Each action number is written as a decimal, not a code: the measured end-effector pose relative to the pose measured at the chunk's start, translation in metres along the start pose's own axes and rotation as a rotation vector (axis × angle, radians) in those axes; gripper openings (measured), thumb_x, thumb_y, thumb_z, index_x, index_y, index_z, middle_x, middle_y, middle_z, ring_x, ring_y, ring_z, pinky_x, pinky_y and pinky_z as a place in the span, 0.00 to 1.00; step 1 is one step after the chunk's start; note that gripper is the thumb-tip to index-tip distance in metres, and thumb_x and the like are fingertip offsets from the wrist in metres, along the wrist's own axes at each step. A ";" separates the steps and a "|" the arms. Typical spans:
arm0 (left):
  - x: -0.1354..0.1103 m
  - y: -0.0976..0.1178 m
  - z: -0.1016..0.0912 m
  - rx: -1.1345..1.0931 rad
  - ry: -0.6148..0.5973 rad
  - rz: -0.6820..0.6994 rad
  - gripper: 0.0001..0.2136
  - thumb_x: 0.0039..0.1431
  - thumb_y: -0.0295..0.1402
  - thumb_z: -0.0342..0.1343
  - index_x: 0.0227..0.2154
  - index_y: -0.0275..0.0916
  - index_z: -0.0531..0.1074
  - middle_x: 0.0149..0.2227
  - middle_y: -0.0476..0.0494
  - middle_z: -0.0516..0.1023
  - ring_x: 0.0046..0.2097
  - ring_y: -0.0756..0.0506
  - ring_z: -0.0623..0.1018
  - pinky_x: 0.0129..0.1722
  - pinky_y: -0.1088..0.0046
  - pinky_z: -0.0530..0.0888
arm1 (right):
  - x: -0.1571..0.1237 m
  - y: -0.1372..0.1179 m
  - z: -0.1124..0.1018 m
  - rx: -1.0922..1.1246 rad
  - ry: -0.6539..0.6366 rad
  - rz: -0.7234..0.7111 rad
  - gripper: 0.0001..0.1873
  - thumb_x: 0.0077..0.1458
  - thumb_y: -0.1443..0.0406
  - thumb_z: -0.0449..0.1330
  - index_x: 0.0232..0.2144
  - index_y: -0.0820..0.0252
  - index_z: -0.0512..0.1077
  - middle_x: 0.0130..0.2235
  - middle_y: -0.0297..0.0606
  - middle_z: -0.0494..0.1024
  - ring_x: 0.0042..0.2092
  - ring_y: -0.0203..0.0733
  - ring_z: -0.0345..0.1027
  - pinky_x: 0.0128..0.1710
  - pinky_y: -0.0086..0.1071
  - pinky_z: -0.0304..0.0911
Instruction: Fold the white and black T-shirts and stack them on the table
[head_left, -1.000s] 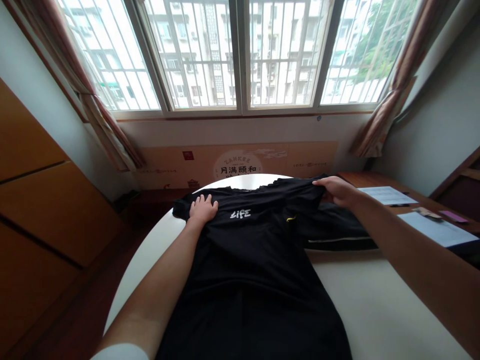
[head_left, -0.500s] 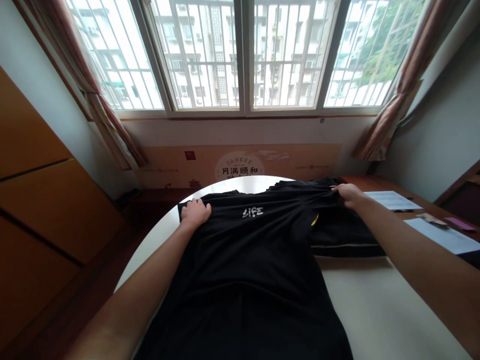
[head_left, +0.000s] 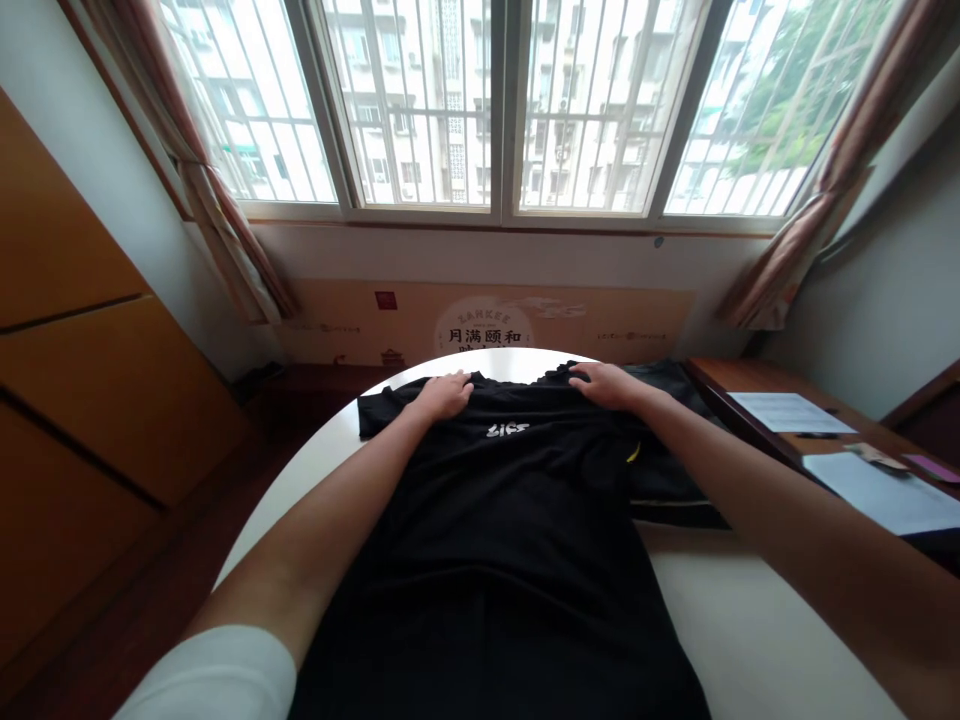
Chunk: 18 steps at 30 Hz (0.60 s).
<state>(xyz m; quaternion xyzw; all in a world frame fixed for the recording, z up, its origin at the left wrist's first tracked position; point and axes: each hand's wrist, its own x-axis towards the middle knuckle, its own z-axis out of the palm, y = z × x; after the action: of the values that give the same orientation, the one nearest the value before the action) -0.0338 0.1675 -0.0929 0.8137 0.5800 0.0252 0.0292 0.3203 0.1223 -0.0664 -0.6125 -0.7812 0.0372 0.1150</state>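
Note:
A black T-shirt [head_left: 525, 510] is spread over a round white table, its collar at the far edge and its hem towards me. White lettering across its chest appears upside down. My left hand [head_left: 448, 394] lies on the shirt just left of the collar, fingers stretched forward. On the other side of the collar, my right hand [head_left: 609, 386] rests on the shoulder fabric with thumb and fingers apart. Under and beside the right sleeve is another dark folded garment [head_left: 675, 485] with a pale line along its edge. A small yellow tag [head_left: 634, 454] shows at the shirt's right side.
The white table [head_left: 750, 600] shows bare at the front right. Beyond its right side, a brown desk [head_left: 720, 385] holds paper sheets [head_left: 885, 492] and a pink item [head_left: 934, 467]. A wooden cabinet [head_left: 67, 450] stands at left. Barred windows and curtains are ahead.
My left hand has moved right from the left sleeve to beside the collar. My right hand has let go of the right sleeve and moved left to the shoulder. The sleeve now lies lower.

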 end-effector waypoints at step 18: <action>0.042 -0.016 0.023 -0.214 0.121 0.010 0.31 0.74 0.46 0.42 0.72 0.33 0.61 0.75 0.34 0.58 0.76 0.39 0.58 0.74 0.59 0.54 | 0.031 0.015 0.036 -0.057 -0.141 0.155 0.34 0.75 0.51 0.42 0.76 0.53 0.52 0.79 0.47 0.44 0.78 0.58 0.35 0.71 0.71 0.31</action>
<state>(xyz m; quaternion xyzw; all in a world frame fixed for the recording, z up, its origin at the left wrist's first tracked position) -0.0329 0.2123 -0.1165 0.8059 0.5705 0.1361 0.0809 0.3192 0.1591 -0.1005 -0.6698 -0.7385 0.0668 0.0393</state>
